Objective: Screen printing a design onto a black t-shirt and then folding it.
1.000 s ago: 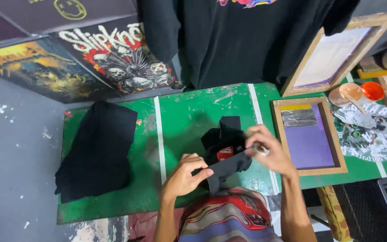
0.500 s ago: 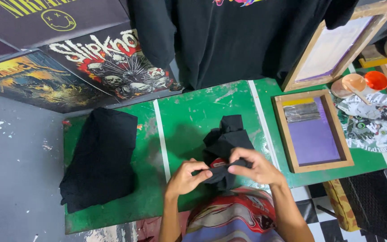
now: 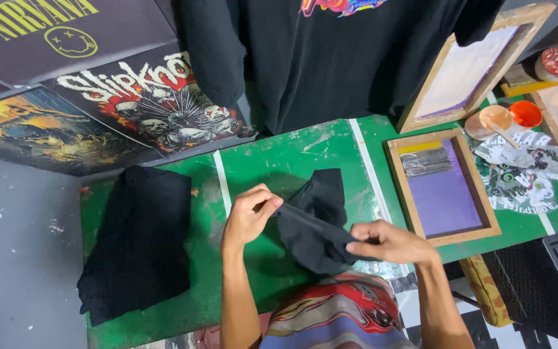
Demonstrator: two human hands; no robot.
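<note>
Two wooden screen frames sit at your two o'clock: one flat frame (image 3: 444, 187) with a purple mesh on the green table (image 3: 279, 161), one leaning frame (image 3: 463, 71) behind it. A folded black stack (image 3: 140, 239) lies at your nine o'clock, well apart from your hands. A black shirt (image 3: 330, 58) hangs at twelve o'clock, printed posters (image 3: 150, 110) at ten. Nothing stands between your hands. Your left hand (image 3: 248, 216) pinches one edge of the small black cloth (image 3: 314, 223); your right hand (image 3: 392, 242) pinches the opposite edge. That cloth stretches between both grips, just above the table, directly before you.
</note>
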